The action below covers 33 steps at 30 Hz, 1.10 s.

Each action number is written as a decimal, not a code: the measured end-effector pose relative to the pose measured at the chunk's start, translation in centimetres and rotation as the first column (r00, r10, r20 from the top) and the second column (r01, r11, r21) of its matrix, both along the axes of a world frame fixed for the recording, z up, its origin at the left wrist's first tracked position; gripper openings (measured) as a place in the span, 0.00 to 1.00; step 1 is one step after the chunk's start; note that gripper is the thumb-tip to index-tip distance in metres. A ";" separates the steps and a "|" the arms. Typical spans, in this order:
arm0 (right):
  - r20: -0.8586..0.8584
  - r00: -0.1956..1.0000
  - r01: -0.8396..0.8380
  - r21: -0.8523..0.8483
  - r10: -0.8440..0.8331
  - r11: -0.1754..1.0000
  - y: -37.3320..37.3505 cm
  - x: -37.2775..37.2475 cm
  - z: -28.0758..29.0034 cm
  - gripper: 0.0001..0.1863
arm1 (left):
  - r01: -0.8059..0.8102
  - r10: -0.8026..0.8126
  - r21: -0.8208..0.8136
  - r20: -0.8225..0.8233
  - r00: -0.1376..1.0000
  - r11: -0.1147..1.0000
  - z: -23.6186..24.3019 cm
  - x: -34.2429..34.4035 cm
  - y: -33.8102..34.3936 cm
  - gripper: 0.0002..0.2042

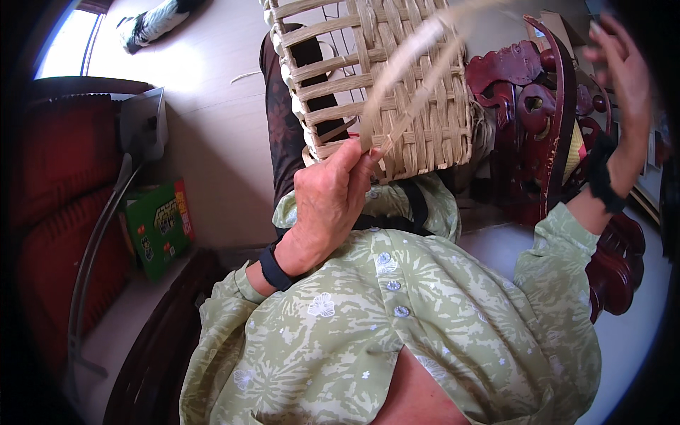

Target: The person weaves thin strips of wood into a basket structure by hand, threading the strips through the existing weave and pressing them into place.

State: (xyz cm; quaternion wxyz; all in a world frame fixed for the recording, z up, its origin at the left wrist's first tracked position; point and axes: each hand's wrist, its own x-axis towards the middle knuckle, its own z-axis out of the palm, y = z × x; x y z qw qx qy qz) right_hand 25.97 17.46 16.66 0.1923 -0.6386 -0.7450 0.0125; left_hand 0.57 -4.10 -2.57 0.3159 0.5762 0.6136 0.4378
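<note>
A woven basket (407, 92) of flat tan strips rests over my lap, its right part closely woven and its left part an open lattice with gaps. At its near edge my left hand (327, 195) is closed, pinching a flat tan strip (406, 60). Two lengths of that strip rise from the fingers across the weave, blurred toward the top edge. Far to the right, my right hand (627, 71) is raised away from the basket, fingers apart and somewhat blurred. Nothing shows in it.
Carved dark red wooden furniture (559, 113) stands close at the right, beneath my right arm. On the left are a red slatted seat (67, 234), a green box (157, 227) and a curved metal stand (106, 234). A black-and-white furry animal (156, 25) lies on the floor at top left.
</note>
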 end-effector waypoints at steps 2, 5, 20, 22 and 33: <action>-0.042 0.997 -0.043 0.291 0.058 0.956 -1.8 -0.9 -0.8 0.14 | 0.010 -0.012 -0.050 -0.050 0.999 0.999 0.2 0.0 -0.2 0.04; -0.408 0.868 -0.209 0.217 0.283 0.954 -7.2 -2.6 -3.3 0.10 | 0.030 -0.029 -0.100 0.007 1.000 0.995 0.7 0.3 -0.5 0.05; -0.417 0.738 -0.636 -0.169 0.530 0.753 -13.2 -11.7 -16.1 0.06 | 0.119 -0.124 -0.038 -0.148 0.981 0.992 2.9 -1.5 -1.6 0.06; -0.397 0.745 -0.631 -0.160 0.536 0.759 -13.3 -11.6 -16.7 0.06 | 0.065 -0.053 0.050 -0.209 0.976 0.997 4.4 -2.8 -1.4 0.06; -0.460 0.745 -0.604 -0.157 0.484 0.781 -13.9 -11.5 -16.4 0.04 | 0.089 -0.085 -0.203 0.030 0.996 0.975 3.6 -5.8 3.0 0.08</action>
